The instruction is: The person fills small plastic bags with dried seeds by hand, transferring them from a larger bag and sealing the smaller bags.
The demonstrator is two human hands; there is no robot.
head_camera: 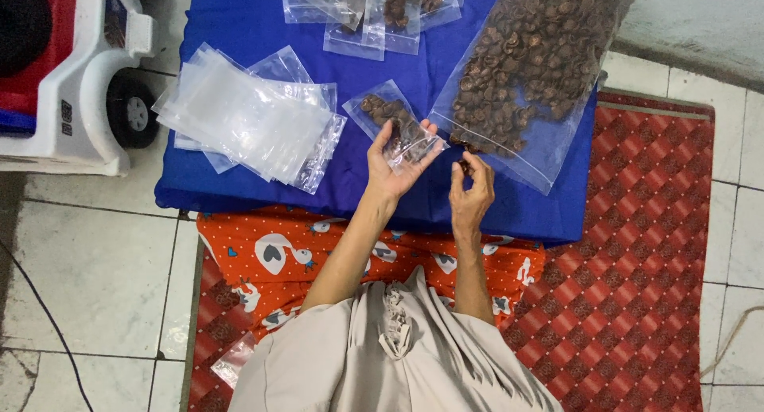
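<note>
One small bag (395,128) in two hands (471,191), one large bag (525,70) beside.

A small zip bag (395,125) is lying on the cloth-covered board (239,30), partly under the left hand (391,164). The right hand (471,191) is hovering just right of it, before the mouth of a large bag of dried pods (529,70). A stack of empty bags (247,117) is lying to the left, filled small bags (374,10) behind, and a toy car (68,78) is standing on the floor farther left.
</note>
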